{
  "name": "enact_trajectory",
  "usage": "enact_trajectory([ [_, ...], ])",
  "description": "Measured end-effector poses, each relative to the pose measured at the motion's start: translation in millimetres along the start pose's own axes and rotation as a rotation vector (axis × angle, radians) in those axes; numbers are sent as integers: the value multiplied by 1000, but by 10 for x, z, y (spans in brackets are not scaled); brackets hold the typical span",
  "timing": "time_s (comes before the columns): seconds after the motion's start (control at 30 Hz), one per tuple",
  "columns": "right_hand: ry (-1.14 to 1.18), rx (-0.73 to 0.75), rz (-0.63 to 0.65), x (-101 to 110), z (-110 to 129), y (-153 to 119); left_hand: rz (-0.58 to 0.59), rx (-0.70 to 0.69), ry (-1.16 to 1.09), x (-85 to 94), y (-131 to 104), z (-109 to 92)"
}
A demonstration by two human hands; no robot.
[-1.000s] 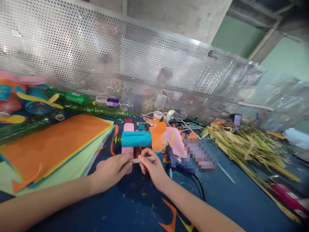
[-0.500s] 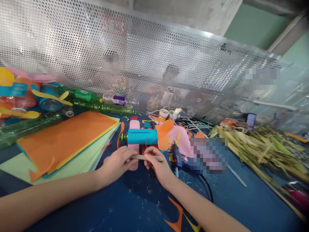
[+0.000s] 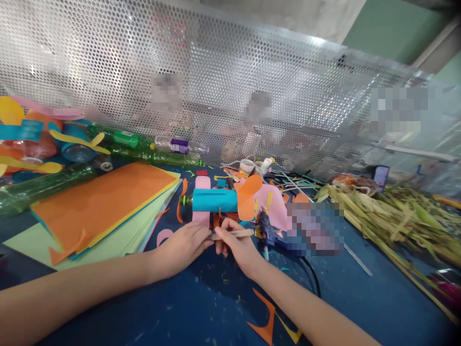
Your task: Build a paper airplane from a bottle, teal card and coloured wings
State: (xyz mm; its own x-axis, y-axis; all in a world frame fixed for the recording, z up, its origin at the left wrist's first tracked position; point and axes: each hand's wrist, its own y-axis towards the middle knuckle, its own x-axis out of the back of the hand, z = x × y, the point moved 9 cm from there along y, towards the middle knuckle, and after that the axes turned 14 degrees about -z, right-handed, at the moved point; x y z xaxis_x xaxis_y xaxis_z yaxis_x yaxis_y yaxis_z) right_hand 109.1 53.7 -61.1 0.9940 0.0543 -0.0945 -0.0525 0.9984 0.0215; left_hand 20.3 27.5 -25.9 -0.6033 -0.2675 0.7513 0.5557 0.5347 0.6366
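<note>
A thin pale stick (image 3: 240,233) lies roughly level between my hands. My right hand (image 3: 234,242) pinches it between thumb and fingers, its right end sticking out past them. The fingers of my left hand (image 3: 187,244) are closed on its left end, near the fingertips of the other hand. Just beyond both hands rests a blue paper-wrapped bottle (image 3: 215,200) with an orange paper piece (image 3: 249,197) at its right end. A pink paper strip (image 3: 200,219) passes beneath the bottle. To the right sits a dark blue glue gun (image 3: 267,230).
Stacked coloured paper (image 3: 108,204) lies at the left, with green bottles (image 3: 46,187) behind it. Dried husks (image 3: 392,216) cover the right side. A perforated metal panel (image 3: 223,72) stands along the back. Orange scraps (image 3: 267,319) lie at the front, beside a black cable (image 3: 314,276).
The stick has shifted right and its right end is tilted up slightly. My hands are closer together, the left one having moved right. The view has shifted slightly.
</note>
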Motion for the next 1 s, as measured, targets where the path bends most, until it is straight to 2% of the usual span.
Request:
enact_trajectory([
  [0.23, 89, -57, 63, -57, -36, -28, 59, -9, -2, -31, 4, -24],
  [0.37, 85, -60, 71, -38, -49, -10, 73, 21, -77, -29, 3, -7],
  [0.43, 114, -51, 39, 22, -30, 32, 61, 97, -110, -11, -11, 74],
  [0.5, 199, -19, -57, 145, 23, 96, 25, 177, -111, 40, -29, 167],
  [0.57, 275, 12, -132, 241, 68, 139, 7, 165, -102, 92, -33, 166],
  [0.63, 310, -17, -116, 231, 61, 151, 46, 94, -121, 93, -34, 84],
  [0.7, 328, -49, -82, 191, 49, 143, 28, 64, -108, 128, -20, 42],
  [0.83, 367, -94, -64, 169, 44, 129, -43, 112, -40, 176, -7, 99],
  [1.0, 383, -136, -118, 236, 14, 146, 1, 134, -13, 110, -62, 150],
])
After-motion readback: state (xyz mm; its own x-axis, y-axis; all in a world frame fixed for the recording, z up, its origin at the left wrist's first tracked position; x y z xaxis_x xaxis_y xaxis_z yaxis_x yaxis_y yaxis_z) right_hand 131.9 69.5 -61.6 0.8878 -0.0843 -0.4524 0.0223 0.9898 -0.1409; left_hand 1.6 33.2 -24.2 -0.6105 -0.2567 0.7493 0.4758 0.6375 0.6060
